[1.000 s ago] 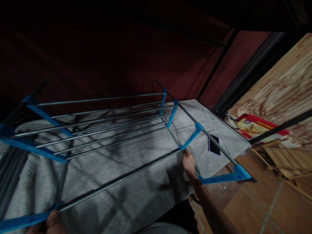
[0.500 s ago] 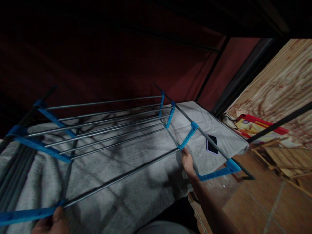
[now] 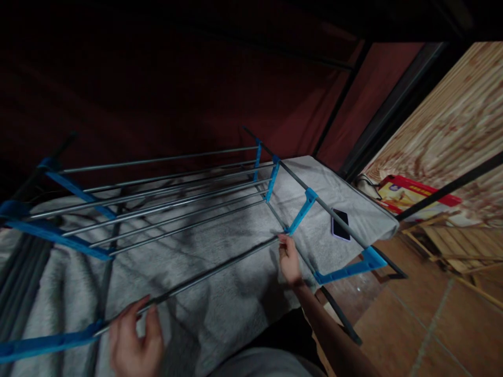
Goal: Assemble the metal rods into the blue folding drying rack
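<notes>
A rack of grey metal tubes with blue plastic brackets, looking like a shoe rack, lies across a grey blanket (image 3: 220, 272). Along its near side runs a metal tube (image 3: 212, 270) between two blue brackets. My left hand (image 3: 137, 337) is closed on this tube a short way in from its left end, beside the left blue bracket (image 3: 51, 343). At the tube's other end, my right hand (image 3: 290, 262) pinches it just below the right blue bracket (image 3: 301, 212). Several parallel tubes (image 3: 165, 201) span the rack's far part.
A phone (image 3: 340, 225) lies on the blanket under the rack's right rail. Beyond the bed's right edge are a red and yellow box (image 3: 412, 195) and a slatted wooden piece (image 3: 451, 243) on the tiled floor. Loose grey tubes (image 3: 23, 283) lie at the left.
My left hand has moved right, off the left bracket and onto the near tube. My right hand has shifted slightly left, from under the bracket to the tube's end.
</notes>
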A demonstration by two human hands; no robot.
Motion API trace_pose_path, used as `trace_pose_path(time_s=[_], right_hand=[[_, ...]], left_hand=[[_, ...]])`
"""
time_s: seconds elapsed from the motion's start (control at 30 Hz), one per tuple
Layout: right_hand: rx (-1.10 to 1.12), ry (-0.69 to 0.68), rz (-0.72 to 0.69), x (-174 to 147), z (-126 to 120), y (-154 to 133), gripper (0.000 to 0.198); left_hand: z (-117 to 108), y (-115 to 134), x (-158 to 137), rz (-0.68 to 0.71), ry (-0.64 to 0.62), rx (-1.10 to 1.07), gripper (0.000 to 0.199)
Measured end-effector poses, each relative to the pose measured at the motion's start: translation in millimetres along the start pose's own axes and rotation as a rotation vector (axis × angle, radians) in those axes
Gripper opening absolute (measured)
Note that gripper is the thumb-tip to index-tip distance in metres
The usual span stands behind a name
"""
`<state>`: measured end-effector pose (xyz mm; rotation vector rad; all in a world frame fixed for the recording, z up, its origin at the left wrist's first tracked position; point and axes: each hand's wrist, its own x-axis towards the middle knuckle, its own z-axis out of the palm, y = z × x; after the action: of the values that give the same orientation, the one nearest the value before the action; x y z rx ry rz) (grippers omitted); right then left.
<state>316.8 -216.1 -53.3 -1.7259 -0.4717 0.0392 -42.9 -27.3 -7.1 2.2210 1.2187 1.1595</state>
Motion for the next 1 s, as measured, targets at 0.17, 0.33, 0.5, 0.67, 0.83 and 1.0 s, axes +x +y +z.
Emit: trace_pose_path(time_s=[0.17,0.33,0.5,0.67,0.83,1.0], right_hand=[[-0.057,-0.075,-0.084,61,59,-25,0.052],[-0.107,0.001,0.095,148,93,-19,0.06],[-0.113,-0.024,0.104,178,108,2,0.065],[-0.149,-0.022,0.083,177,113,24,0.068],[-0.171,-0.006,0.092,177,112,33,0.068],[-0.202,-0.011,0.1,176,109,31,0.065]], left_hand=[[87,48,91,0.145,-0.101,0.013,0.032],[160,60,146,0.291,-0.359,0.117,0.038],[196,46,167,0.362,-0.492,0.282,0.042],[209,26,182,0.387,-0.602,0.282,0.039],[211,20,184,0.409,-0.623,0.306,0.041],[207,25,185,0.418,-0.609,0.309,0.04]])
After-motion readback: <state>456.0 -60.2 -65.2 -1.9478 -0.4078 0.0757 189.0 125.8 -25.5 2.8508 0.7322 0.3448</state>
